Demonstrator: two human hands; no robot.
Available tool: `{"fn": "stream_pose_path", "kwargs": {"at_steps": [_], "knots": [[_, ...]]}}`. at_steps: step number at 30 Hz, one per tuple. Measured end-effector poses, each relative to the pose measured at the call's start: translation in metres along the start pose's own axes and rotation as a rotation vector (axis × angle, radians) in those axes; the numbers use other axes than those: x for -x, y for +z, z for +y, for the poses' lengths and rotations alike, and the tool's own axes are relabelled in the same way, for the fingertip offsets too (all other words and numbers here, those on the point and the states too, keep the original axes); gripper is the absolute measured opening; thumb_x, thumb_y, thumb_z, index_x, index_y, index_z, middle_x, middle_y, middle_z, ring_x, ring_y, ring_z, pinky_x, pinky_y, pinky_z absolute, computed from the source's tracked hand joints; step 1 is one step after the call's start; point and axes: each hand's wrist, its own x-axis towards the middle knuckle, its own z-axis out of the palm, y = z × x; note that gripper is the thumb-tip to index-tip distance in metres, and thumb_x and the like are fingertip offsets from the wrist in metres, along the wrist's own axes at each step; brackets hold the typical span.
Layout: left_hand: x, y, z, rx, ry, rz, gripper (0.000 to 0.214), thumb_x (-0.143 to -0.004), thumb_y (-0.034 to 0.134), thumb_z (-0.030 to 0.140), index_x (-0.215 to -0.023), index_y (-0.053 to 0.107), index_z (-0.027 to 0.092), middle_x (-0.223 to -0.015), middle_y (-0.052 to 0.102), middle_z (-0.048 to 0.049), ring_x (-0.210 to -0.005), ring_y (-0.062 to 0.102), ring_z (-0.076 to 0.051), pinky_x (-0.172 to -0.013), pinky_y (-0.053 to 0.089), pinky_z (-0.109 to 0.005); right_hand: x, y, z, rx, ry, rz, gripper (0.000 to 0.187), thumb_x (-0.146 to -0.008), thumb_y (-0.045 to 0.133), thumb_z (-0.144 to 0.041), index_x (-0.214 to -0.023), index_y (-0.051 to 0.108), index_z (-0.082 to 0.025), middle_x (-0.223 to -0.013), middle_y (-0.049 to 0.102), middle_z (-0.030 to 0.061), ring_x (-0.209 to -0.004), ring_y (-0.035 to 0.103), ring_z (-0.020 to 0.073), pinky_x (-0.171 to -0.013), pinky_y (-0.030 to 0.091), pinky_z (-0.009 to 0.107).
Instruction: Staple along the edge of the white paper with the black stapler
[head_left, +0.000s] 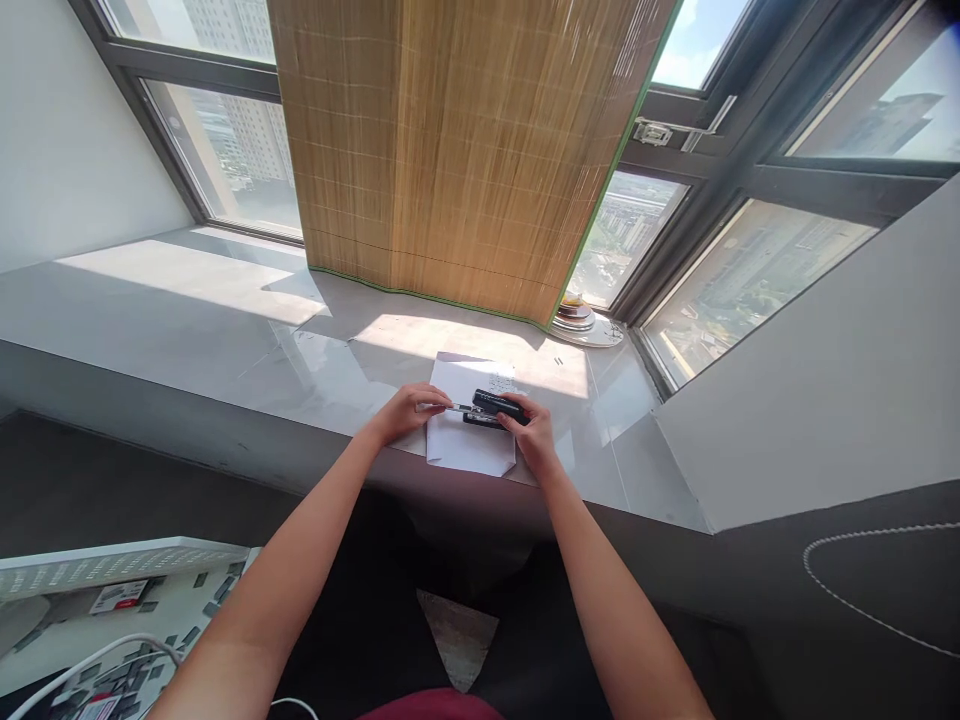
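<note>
My right hand point(535, 433) is wrapped round the back end of a black stapler point(487, 402). The stapler's top and base are spread apart, with a metal part showing between them. My left hand point(409, 411) is closed in a pinch on a thin silvery strip point(456, 407), whose inner end reaches the stapler's front. Whether the strip is loose or part of the stapler I cannot tell. Under the stapler lies white paper point(469, 455) with dark writing near its upper right and a folded lower right corner.
The pale tiled sill point(315, 375) carries the paper. A bamboo blind point(465, 150) hangs behind. Stacked dishes point(576, 316) stand by the right window, and two small dark bits point(558, 361) lie nearer. At lower left is a white perforated container point(135, 560) with cables beside it.
</note>
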Motion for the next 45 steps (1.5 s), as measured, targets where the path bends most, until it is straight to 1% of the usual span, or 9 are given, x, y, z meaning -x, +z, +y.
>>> {"fn": "stream_pose_path", "kwargs": {"at_steps": [5, 10, 16, 22, 25, 28, 35, 40, 45], "knots": [[-0.001, -0.002, -0.002, 0.132, -0.025, -0.025, 0.021, -0.093, 0.075, 0.037, -0.106, 0.080, 0.022, -0.108, 0.078, -0.0087, -0.098, 0.073, -0.022, -0.090, 0.059, -0.038, 0.001, 0.002, -0.009, -0.048, -0.084, -0.134, 0.028, -0.082, 0.082, -0.034, -0.107, 0.080, -0.023, -0.105, 0.075, 0.0059, -0.100, 0.068, 0.0264, -0.088, 0.054, 0.039], [-0.001, -0.002, -0.007, 0.099, -0.070, 0.021, 0.064, -0.075, 0.089, 0.033, -0.131, 0.059, 0.026, -0.133, 0.065, -0.0084, -0.097, 0.071, -0.018, -0.095, 0.054, -0.039, -0.003, 0.025, -0.015, -0.025, -0.156, -0.258, 0.026, -0.085, 0.081, -0.035, -0.109, 0.080, -0.024, -0.100, 0.074, 0.0051, -0.095, 0.066, 0.0249, -0.086, 0.053, 0.038], [-0.002, -0.007, -0.003, 0.022, -0.108, 0.009, 0.047, -0.081, 0.082, 0.035, -0.121, 0.061, 0.023, -0.126, 0.067, -0.0075, -0.110, 0.067, -0.023, -0.101, 0.051, -0.040, -0.007, 0.037, -0.017, 0.039, -0.190, -0.262, 0.027, -0.086, 0.079, -0.036, -0.110, 0.079, -0.025, -0.102, 0.075, 0.0053, -0.097, 0.068, 0.0253, -0.090, 0.054, 0.040], [-0.005, 0.001, -0.007, -0.288, -0.171, -0.161, 0.033, -0.098, 0.063, 0.044, -0.125, 0.070, 0.026, -0.156, 0.054, -0.0096, -0.149, 0.044, -0.033, -0.123, 0.032, -0.056, 0.011, -0.037, 0.003, 0.071, -0.001, -0.014, 0.038, -0.083, 0.082, -0.042, -0.116, 0.078, -0.023, -0.114, 0.078, 0.0082, -0.106, 0.072, 0.0300, -0.094, 0.058, 0.046], [-0.006, 0.006, -0.009, -0.410, -0.216, -0.254, 0.039, -0.099, 0.061, 0.049, -0.132, 0.070, 0.031, -0.160, 0.052, -0.0084, -0.150, 0.042, -0.035, -0.124, 0.028, -0.058, 0.024, -0.088, 0.018, 0.153, 0.092, 0.102, 0.044, -0.080, 0.083, -0.046, -0.115, 0.079, -0.020, -0.113, 0.078, 0.0095, -0.105, 0.073, 0.0319, -0.096, 0.058, 0.050], [-0.006, 0.007, -0.006, -0.455, -0.208, -0.258, 0.040, -0.099, 0.060, 0.051, -0.132, 0.071, 0.031, -0.156, 0.055, -0.0079, -0.147, 0.046, -0.034, -0.123, 0.030, -0.056, 0.029, -0.114, 0.027, 0.226, 0.123, 0.106, 0.045, -0.078, 0.083, -0.047, -0.115, 0.079, -0.020, -0.112, 0.079, 0.0097, -0.104, 0.073, 0.0329, -0.095, 0.059, 0.051], [-0.006, 0.006, 0.003, -0.497, -0.169, -0.279, 0.039, -0.099, 0.058, 0.053, -0.129, 0.073, 0.034, -0.148, 0.059, -0.0073, -0.140, 0.050, -0.033, -0.119, 0.031, -0.055, 0.011, -0.084, 0.022, 0.309, -0.049, -0.093, 0.035, -0.087, 0.074, -0.039, -0.117, 0.078, -0.021, -0.118, 0.077, 0.0099, -0.110, 0.070, 0.0321, -0.100, 0.055, 0.053], [-0.006, 0.002, 0.008, -0.520, -0.145, -0.225, 0.031, -0.096, 0.062, 0.047, -0.116, 0.075, 0.027, -0.141, 0.062, -0.0095, -0.132, 0.056, -0.033, -0.119, 0.032, -0.058, 0.014, -0.079, 0.017, 0.445, -0.155, -0.045, 0.031, -0.091, 0.066, -0.033, -0.118, 0.073, -0.021, -0.114, 0.074, 0.0114, -0.108, 0.067, 0.0315, -0.097, 0.054, 0.051], [-0.013, 0.042, 0.048, -0.548, -0.076, -0.136, 0.027, -0.102, 0.052, 0.032, -0.112, 0.074, 0.021, -0.144, 0.060, -0.0143, -0.134, 0.056, -0.032, -0.125, 0.030, -0.059, 0.021, -0.072, 0.003, 0.719, -0.321, -0.106, 0.047, -0.099, 0.062, -0.031, -0.146, 0.060, -0.028, -0.134, 0.068, 0.0095, -0.121, 0.060, 0.0320, -0.110, 0.040, 0.054]]}}
